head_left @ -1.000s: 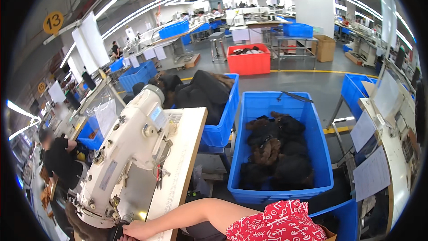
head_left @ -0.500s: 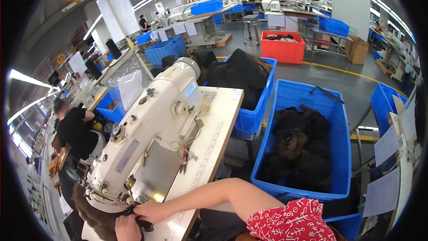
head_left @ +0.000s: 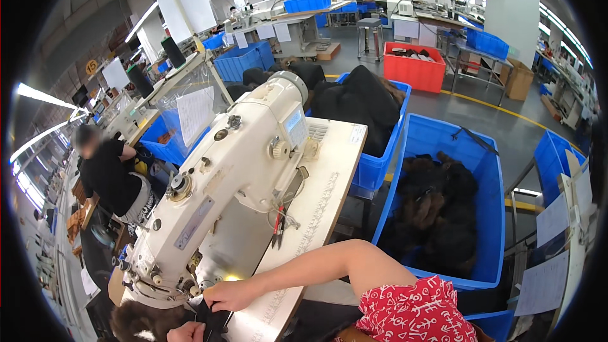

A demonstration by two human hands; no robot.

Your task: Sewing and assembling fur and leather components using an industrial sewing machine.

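A white sewing machine (head_left: 237, 152) with a small screen stands on a pale worktable (head_left: 339, 145). By its needle end, my right hand (head_left: 231, 294) is closed on black cloth (head_left: 217, 320), its fingertips bent down. Lower and to the left, my left hand (head_left: 186, 332) pinches the same cloth near its edge; the lower frame edge cuts this hand off. Brown fur (head_left: 147, 320) lies bunched left of my hands, under the machine's head. The needle and the cloth right beneath it are hidden. A small lamp (head_left: 232, 277) glows beside the needle area.
Red-handled snippers (head_left: 278, 228) lie on the worktable beside the machine. Blue bins of dark fur pieces, one bin (head_left: 500, 215) close on the right, stand beyond the table. A red bin (head_left: 415, 76) is farther off. A person in black (head_left: 111, 177) sits at left.
The view has shifted, so the machine sits farther right in the picture. My left hand has drawn lower, away from the machine's head, and more black cloth shows between my hands.
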